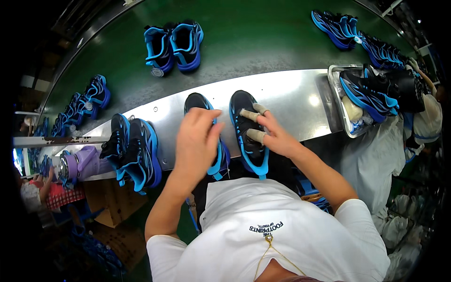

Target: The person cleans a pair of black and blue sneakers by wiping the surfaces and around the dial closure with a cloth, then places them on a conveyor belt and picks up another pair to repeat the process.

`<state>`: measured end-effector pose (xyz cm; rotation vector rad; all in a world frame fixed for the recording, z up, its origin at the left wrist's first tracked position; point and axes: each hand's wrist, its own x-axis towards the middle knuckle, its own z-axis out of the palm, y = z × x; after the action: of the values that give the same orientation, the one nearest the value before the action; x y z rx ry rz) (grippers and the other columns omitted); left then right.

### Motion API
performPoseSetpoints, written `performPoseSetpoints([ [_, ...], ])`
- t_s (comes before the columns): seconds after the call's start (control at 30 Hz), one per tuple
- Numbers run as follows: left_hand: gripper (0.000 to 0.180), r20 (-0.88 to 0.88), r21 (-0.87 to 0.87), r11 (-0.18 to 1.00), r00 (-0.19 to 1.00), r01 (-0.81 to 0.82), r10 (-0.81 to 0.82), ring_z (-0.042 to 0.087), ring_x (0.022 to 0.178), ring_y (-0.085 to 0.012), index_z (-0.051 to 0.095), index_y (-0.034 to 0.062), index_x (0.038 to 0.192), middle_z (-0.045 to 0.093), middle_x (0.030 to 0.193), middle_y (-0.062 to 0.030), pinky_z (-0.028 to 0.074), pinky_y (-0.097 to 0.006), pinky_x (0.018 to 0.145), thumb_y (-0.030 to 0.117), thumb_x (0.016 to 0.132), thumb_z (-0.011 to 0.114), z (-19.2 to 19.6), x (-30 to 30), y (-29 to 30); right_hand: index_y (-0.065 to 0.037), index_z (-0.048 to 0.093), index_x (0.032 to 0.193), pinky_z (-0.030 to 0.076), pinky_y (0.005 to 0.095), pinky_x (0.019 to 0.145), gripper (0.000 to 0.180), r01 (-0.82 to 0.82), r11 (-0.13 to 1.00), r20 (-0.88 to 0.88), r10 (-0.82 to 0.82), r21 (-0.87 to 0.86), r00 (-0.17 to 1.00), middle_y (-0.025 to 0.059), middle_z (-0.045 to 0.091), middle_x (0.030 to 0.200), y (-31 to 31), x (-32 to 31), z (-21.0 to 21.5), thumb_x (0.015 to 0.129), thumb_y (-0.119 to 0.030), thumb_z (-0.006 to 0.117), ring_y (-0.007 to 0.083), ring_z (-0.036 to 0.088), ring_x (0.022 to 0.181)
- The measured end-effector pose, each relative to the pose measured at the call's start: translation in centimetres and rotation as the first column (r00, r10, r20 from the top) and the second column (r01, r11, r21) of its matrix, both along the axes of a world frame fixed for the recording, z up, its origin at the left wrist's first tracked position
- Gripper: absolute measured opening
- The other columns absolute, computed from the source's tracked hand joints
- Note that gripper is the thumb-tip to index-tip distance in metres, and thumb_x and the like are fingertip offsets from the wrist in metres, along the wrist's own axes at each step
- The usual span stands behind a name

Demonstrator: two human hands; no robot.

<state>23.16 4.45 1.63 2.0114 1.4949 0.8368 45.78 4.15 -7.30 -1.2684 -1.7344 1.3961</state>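
Two black-and-blue sneakers stand side by side on the metal ledge (pixel 291 101) in front of me. My left hand (pixel 196 141) covers the left sneaker (pixel 197 102) and grips its upper. My right hand (pixel 270 131), with taped fingers, rests on top of the right sneaker (pixel 246 136) around the laces. Both shoes point away from me.
Another pair of sneakers (pixel 134 150) sits on the ledge to my left, beside a purple bottle (pixel 82 164). One pair (pixel 174 44) rides the green conveyor belt (pixel 253 37), with more at far left and far right. A metal tray (pixel 334 89) at right holds shoes; another person's hand (pixel 416 63) reaches there.
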Motion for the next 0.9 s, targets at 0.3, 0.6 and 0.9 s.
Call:
performPoseSetpoints([
  [0.3, 0.031, 0.073, -0.148, 0.970, 0.980, 0.193, -0.184, 0.060, 0.084, -0.0207, 0.067, 0.0065, 0.113, 0.063, 0.098, -0.0068, 0.048, -0.030, 0.075, 0.007, 0.082, 0.070, -4.7, -3.6, -0.2, -0.007, 0.061, 0.128, 0.042, 0.0349, 0.100, 0.041, -0.116, 0.990, 0.263, 0.093, 0.075, 0.960, 0.0144, 0.057, 0.122, 8.9, -4.6, 2.1, 0.093, -0.027, 0.062, 0.0266, 0.053, 0.116],
  [0.6, 0.033, 0.434, -0.402, 0.899, 0.901, 0.173, 0.021, 0.048, 0.068, -0.0108, 0.068, 0.0057, 0.111, 0.054, 0.087, -0.0028, 0.042, -0.024, 0.065, 0.005, 0.078, 0.072, -4.4, -3.4, -0.8, -0.019, 0.057, 0.134, 0.036, 0.0491, 0.104, 0.054, -0.424, 0.890, 0.498, 0.294, 0.168, 0.816, 0.0217, 0.044, 0.139, 12.6, -13.7, -5.0, 0.088, -0.048, 0.058, 0.0427, 0.042, 0.124],
  [0.9, 0.039, 0.373, -0.413, 0.900, 0.927, 0.142, 0.025, 0.047, 0.077, -0.0086, 0.063, 0.0052, 0.120, 0.061, 0.100, -0.0009, 0.041, -0.023, 0.072, 0.002, 0.081, 0.068, -4.4, -2.9, -0.8, -0.020, 0.056, 0.136, 0.036, 0.0482, 0.106, 0.052, -0.403, 0.891, 0.511, 0.251, 0.210, 0.822, 0.0201, 0.045, 0.138, 12.3, -13.6, -5.1, 0.089, -0.041, 0.061, 0.0412, 0.043, 0.123],
])
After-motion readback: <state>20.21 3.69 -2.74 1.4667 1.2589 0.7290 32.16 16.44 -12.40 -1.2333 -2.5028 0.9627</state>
